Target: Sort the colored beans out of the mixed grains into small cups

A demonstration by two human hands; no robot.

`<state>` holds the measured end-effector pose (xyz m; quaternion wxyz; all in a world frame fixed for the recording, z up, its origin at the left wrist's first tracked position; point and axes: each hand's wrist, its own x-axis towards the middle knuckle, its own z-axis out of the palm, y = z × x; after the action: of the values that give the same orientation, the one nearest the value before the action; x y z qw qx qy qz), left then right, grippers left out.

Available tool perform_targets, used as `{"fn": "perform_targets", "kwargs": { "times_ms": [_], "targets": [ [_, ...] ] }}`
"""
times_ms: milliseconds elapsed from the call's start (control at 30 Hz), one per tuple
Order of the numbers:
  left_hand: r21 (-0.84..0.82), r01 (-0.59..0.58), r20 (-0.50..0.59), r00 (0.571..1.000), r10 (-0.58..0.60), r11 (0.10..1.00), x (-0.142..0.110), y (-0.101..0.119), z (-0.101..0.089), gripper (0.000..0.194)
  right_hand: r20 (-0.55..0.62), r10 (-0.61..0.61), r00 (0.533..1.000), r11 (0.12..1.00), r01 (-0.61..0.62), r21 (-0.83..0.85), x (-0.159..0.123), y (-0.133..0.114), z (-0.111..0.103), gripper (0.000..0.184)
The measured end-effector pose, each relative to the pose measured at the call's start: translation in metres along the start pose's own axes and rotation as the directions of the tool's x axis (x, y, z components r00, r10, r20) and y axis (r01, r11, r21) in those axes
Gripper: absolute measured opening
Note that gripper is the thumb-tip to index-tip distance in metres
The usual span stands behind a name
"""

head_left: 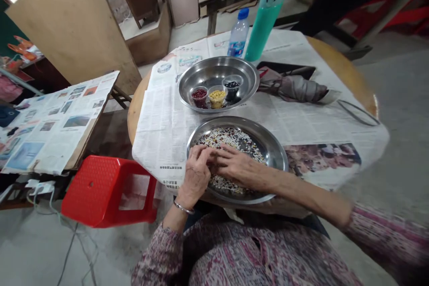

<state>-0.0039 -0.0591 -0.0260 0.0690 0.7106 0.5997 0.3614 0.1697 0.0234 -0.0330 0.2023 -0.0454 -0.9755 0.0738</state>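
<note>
Both hands meet over the near steel basin point(279, 161), which holds a loose mix of white grains point(231, 136) with yellow, dark red and black beans among them. My left hand point(197, 172), with a silver bangle at its wrist, has its fingers curled at the basin's left side. Reaching in from the right, my right hand point(237, 167) has its fingertips bent down against those of the left. What lies between the fingers is hidden. Behind, a second steel basin point(214, 67) carries clear cups of red beans point(199, 96), yellow beans point(216, 97) and black beans point(232, 89).
Newspaper point(161, 120) covers the round table. A water bottle point(238, 33) and a teal flask point(266, 22) stand at the back. A folded grey umbrella point(298, 88) lies on the right. A red stool point(95, 190) and another newspaper-covered table point(63, 118) are at the left.
</note>
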Motion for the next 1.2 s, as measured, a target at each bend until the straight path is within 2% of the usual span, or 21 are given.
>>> {"fn": "perform_targets", "kwargs": {
  "times_ms": [67, 167, 233, 300, 400, 533, 600, 667, 767, 833, 900, 967, 1067, 1200],
  "targets": [
    [0.020, -0.007, 0.011, 1.000, 0.007, 1.000, 0.001, 0.001, 0.000, 0.046, -0.040, 0.068, 0.997, 0.993, -0.072, -0.094, -0.003, 0.019, 0.003, 0.025],
    [0.055, -0.015, 0.042, 0.999, 0.013, 0.998, 0.003, 0.002, 0.000, 0.046, -0.115, 0.264, 0.958, 0.948, -0.279, -0.152, -0.020, 0.042, 0.002, 0.027],
    [0.081, -0.006, 0.080, 0.997, 0.000, 0.997, 0.003, 0.003, 0.000, 0.041, -0.145, 0.357, 0.923, 0.914, -0.377, -0.150, -0.035, 0.046, -0.001, 0.026],
    [0.120, 0.003, 0.119, 0.993, -0.018, 0.993, 0.004, 0.003, 0.001, 0.036, -0.159, 0.397, 0.904, 0.900, -0.417, -0.125, -0.046, 0.037, -0.004, 0.024],
    [0.169, 0.010, 0.148, 0.988, -0.036, 0.986, 0.004, 0.002, 0.004, 0.029, -0.147, 0.392, 0.908, 0.916, -0.399, -0.024, -0.051, 0.008, -0.006, 0.021],
    [0.176, -0.002, 0.126, 0.992, -0.021, 0.984, 0.004, 0.002, 0.005, 0.030, -0.007, 0.276, 0.961, 0.957, -0.273, 0.100, -0.036, -0.025, -0.002, 0.020],
    [0.174, -0.006, 0.112, 0.994, -0.014, 0.985, 0.004, 0.001, 0.005, 0.030, 0.044, 0.219, 0.975, 0.969, -0.223, 0.104, -0.022, -0.023, 0.001, 0.019],
    [0.171, -0.003, 0.096, 0.995, -0.014, 0.985, 0.005, 0.001, 0.005, 0.032, 0.059, 0.208, 0.976, 0.973, -0.213, 0.091, -0.010, -0.008, 0.004, 0.023],
    [0.174, -0.008, 0.085, 0.996, -0.007, 0.985, 0.005, 0.000, 0.005, 0.036, -0.019, 0.288, 0.957, 0.957, -0.289, -0.014, -0.001, 0.026, 0.002, 0.028],
    [0.178, -0.018, 0.094, 0.996, 0.001, 0.984, 0.006, 0.000, 0.005, 0.037, -0.076, 0.363, 0.929, 0.924, -0.369, -0.099, -0.006, 0.044, -0.002, 0.026],
    [0.179, -0.020, 0.108, 0.994, 0.000, 0.984, 0.006, 0.000, 0.005, 0.037, -0.122, 0.433, 0.893, 0.878, -0.448, -0.167, -0.018, 0.052, -0.007, 0.022],
    [0.183, -0.016, 0.115, 0.993, -0.005, 0.983, 0.005, 0.000, 0.005, 0.036, -0.126, 0.471, 0.873, 0.851, -0.487, -0.194, -0.034, 0.050, -0.013, 0.024],
    [0.201, -0.015, 0.115, 0.993, -0.008, 0.979, 0.005, -0.001, 0.006, 0.034, -0.063, 0.463, 0.884, 0.876, -0.467, -0.122, -0.056, 0.031, -0.020, 0.028],
    [0.227, -0.021, 0.131, 0.991, -0.009, 0.974, 0.006, 0.000, 0.007, 0.031, 0.017, 0.418, 0.908, 0.906, -0.418, 0.065, -0.053, 0.002, -0.013, 0.023]
  ]
}}
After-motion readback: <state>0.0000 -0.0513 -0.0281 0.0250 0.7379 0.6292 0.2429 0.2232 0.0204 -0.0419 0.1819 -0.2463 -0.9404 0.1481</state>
